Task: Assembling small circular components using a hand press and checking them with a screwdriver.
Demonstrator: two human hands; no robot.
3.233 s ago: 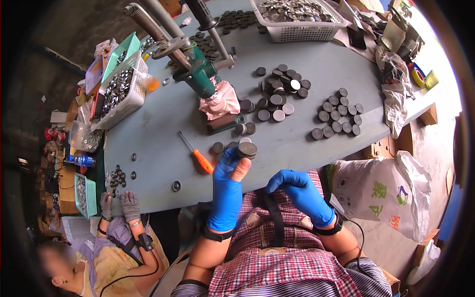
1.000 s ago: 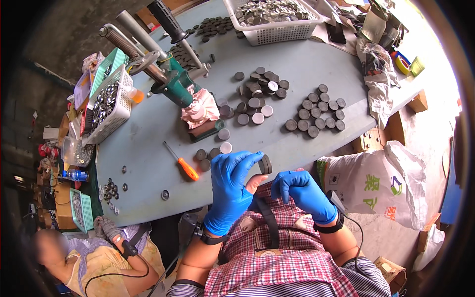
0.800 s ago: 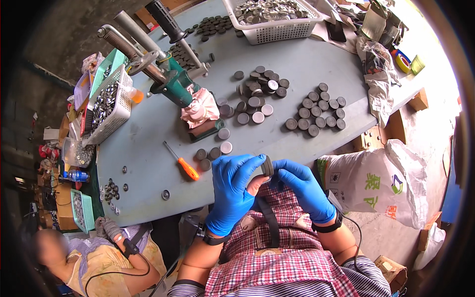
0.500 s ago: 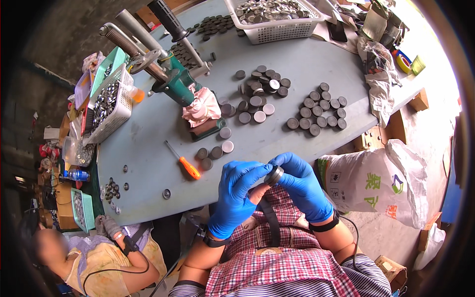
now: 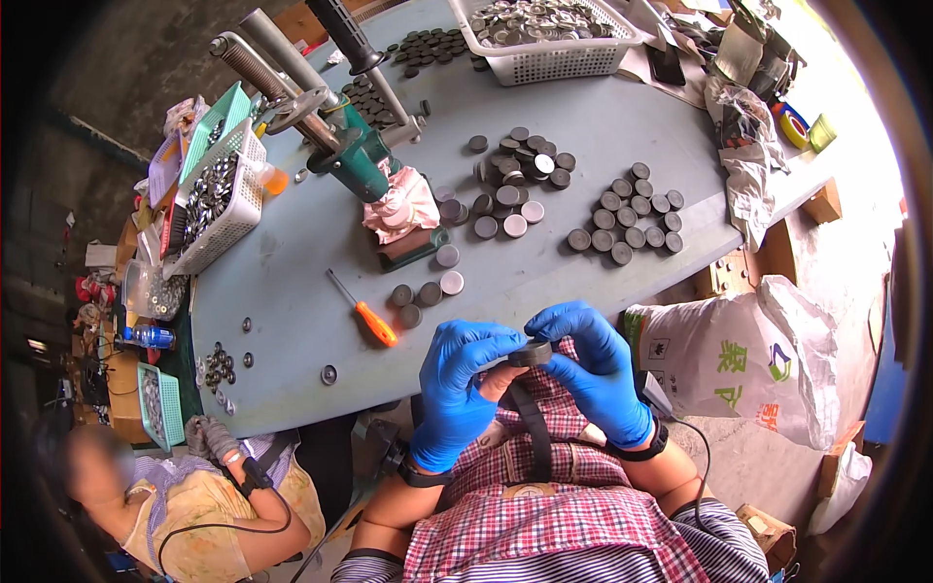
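Note:
Between my two blue-gloved hands is a dark round cap-like piece (image 5: 531, 354), raised in front of the table's near edge. My left hand (image 5: 459, 379) pinches its left side, with the bare thumb below it. On its right side, the fingers of my right hand (image 5: 595, 364) grip the same piece. Several similar dark discs (image 5: 416, 301) lie on the table just beyond my left hand. Beside them is a screwdriver (image 5: 374, 323) with an orange handle. A green hand press (image 5: 364, 165) stands farther off, pink cloth (image 5: 401, 206) wrapped around its base.
Dark discs lie in a heap (image 5: 525, 160) and a flat group (image 5: 632, 214). White baskets of metal parts stand at the back (image 5: 554, 66) and left (image 5: 222, 219). A white sack (image 5: 729, 360) is at right. A co-worker (image 5: 204, 496) sits at lower left.
The dark round piece has turned from tilted to nearly level between my fingers. Both hands still hold it and have shifted slightly. The view has moved a little.

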